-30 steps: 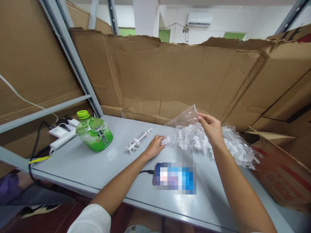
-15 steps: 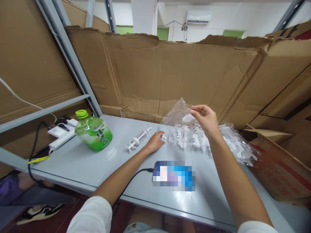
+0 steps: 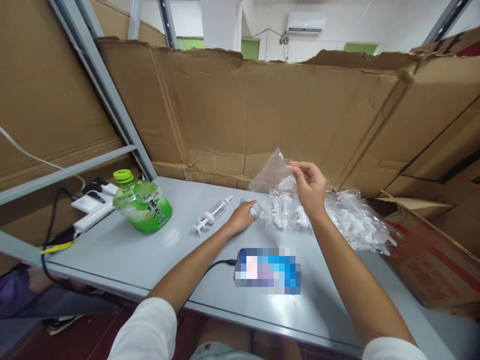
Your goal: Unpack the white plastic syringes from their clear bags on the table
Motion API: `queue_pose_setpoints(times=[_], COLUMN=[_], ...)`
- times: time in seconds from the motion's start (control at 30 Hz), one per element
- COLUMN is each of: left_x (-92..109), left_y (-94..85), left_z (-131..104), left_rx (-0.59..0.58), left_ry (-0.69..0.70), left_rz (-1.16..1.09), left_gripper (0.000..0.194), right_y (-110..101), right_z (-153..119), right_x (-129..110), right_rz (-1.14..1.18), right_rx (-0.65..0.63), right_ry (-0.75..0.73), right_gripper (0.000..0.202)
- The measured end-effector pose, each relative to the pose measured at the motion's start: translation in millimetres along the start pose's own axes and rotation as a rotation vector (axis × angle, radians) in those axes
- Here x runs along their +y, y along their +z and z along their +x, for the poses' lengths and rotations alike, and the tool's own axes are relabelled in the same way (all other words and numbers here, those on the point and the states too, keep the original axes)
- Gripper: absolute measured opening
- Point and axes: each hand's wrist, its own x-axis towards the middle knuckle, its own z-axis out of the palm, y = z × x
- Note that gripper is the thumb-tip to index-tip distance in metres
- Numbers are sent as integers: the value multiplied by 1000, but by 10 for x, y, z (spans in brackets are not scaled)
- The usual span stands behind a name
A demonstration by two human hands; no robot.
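My right hand pinches the upper edge of a clear plastic bag between thumb and fingers and holds it up off the table. White plastic pieces show inside the lower part of the bag. My left hand rests low on the table, its thumb and forefinger closed round a small white plastic part beside the bag. Left of that hand lies a clear syringe with a white plunger, its tip pointing away to the right.
More bagged white parts lie at the right, near a cardboard box. A phone with a cable lies in front. At the left stand a green tea bottle and a power strip. A cardboard wall closes the back.
My right hand has moved slightly left with the bag's edge, uncovering more of the bagged parts at the right. My left hand stays almost in place by the small white parts.
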Motion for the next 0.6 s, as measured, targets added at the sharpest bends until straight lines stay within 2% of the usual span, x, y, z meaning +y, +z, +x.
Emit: queue_pose_setpoints(times=[0.1,0.2,0.37,0.47,0.6], left_x=[2,2,-11,-16,-14], left_y=[8,17,42,54,58], left_z=[11,24,54,60,50], left_rx=[-7,-5,6,15,23], left_ry=[-7,-15,-25,-32,-29], left_rz=[21,30,25,17,-2], left_gripper=[49,45,49,52,52], right_y=[11,1,-4,11,35], right_z=[22,45,93,106,97], right_x=[-42,-69,-55,-33,-38], right_rz=[-29,-142,-305,-347,-329], right_rx=[8,-103,-78,-111,-200], right_ry=[-68,-213,-403,-416,-311], right_gripper=[16,13,14,18,23])
